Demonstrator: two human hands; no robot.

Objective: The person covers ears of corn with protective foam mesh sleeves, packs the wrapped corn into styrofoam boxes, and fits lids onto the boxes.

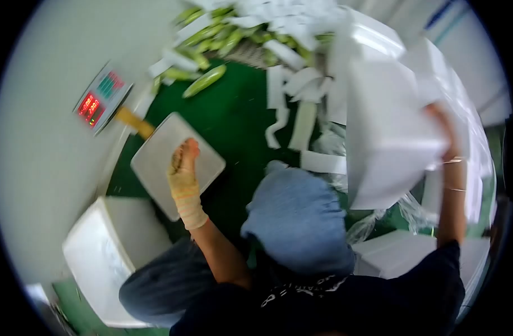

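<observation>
My left hand (184,168), in a pale fingerless glove, is over the flat plate of a weighing scale (155,159); its fingers are held out and nothing is in them. Whether it touches the plate is unclear. The scale's display (102,98) with red digits stands at the upper left, joined by a yellowish post. On the right, my right hand (444,131) holds a white foam box (391,129) by its right side. The box and this hand are blurred, and some of the fingers are hidden.
Long green vegetables (205,81) and white paper strips (276,87) lie at the top on the green floor. More white foam boxes (430,64) stand at the right, with clear plastic below. Another white box (102,252) is at the lower left.
</observation>
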